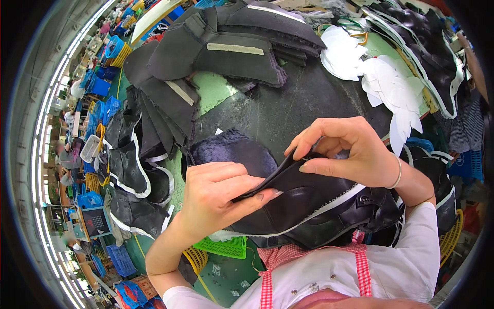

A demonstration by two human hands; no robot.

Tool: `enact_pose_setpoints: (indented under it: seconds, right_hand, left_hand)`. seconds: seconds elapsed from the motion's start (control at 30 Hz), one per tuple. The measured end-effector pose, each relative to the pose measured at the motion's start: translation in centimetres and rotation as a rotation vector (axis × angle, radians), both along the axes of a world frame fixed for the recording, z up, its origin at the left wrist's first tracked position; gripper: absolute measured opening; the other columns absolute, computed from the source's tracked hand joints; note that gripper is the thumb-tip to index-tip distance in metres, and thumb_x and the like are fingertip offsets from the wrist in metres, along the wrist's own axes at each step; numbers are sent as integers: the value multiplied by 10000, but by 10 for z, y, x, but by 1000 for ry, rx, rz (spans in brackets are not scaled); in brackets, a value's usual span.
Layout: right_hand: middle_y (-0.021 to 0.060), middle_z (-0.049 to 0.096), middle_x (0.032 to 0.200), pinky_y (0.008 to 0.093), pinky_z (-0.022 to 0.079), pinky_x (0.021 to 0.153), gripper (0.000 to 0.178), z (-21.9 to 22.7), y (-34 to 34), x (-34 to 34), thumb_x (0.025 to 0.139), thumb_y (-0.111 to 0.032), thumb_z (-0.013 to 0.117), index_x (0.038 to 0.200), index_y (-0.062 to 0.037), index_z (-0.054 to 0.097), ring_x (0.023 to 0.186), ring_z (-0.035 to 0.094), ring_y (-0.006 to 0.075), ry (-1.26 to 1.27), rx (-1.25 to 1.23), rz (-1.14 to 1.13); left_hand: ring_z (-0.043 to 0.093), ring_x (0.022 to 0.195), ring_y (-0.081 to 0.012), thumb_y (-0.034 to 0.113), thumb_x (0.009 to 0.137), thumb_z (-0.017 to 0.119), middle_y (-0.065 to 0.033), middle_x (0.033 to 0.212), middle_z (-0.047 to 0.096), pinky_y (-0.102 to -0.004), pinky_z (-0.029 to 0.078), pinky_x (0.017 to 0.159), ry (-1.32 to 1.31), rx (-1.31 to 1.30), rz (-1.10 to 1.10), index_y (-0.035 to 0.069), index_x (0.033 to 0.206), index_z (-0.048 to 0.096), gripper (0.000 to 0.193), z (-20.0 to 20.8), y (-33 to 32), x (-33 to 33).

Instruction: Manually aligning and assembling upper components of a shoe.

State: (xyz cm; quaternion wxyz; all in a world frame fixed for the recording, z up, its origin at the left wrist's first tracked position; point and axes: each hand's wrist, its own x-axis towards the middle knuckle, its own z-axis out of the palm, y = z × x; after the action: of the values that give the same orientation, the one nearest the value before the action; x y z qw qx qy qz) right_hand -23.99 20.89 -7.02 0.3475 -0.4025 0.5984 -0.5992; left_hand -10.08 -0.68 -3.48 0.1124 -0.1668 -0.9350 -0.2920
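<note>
Black leathery piece (288, 208), trimmed with a toothed white strip (332, 205), hangs just below the centre of the frame, in front of the worker's apron (296, 256). From where I stand, the left hand (212, 193) has its upper edge pinched between thumb and fingers, and the right hand (350, 149) grips the same edge further right, thumb against forefinger. The white strip looks fastened on already, so that part seems done; the edge between the hands appears to be what's being worked, and I can't tell whether it's joined. Plenty seems left: dark plush-edged pieces (175, 59) lie stacked at the upper left of the counter (314, 98), with white leaf-shaped pieces (342, 54) at the upper right. I can make out no brand, label or writing on any of it.
</note>
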Motion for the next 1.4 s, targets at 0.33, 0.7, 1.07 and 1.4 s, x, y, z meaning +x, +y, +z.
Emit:
enact_pose_setpoints:
  seconds: [0.33,0.7,1.07,1.4]
  right_hand:
    - [69,657,1061,222,472,806,143,-18,-15,3,947,-169,635,925,-30,660,897,576,65,-482,-276,-50]
    - [40,671,1003,210,448,572,112,0,7,-41,850,-82,708,953,-41,692,670,572,71,638,-198,-375]
    - [48,653,819,312,511,556,155,13,-24,-35,809,-73,733,963,-81,714,649,636,225,859,-392,55]
    - [37,574,774,338,490,531,81,8,-31,-36,845,-119,678,881,-74,622,606,596,227,1015,-442,219]
  left_hand:
    - [502,458,-147,105,642,830,-25,567,528,-275,337,411,135,29,-32,31,769,713,188,-4,-3,-8]
    - [464,448,-136,68,638,825,-27,576,532,-266,305,408,239,-47,35,30,759,694,182,-1,-21,5]
    - [479,431,-135,66,687,807,-11,553,510,-268,331,401,22,71,-57,51,849,736,178,5,-27,6]
    - [470,438,-149,57,712,806,-28,562,513,-293,311,407,-162,196,-188,36,820,725,137,4,-38,-2]
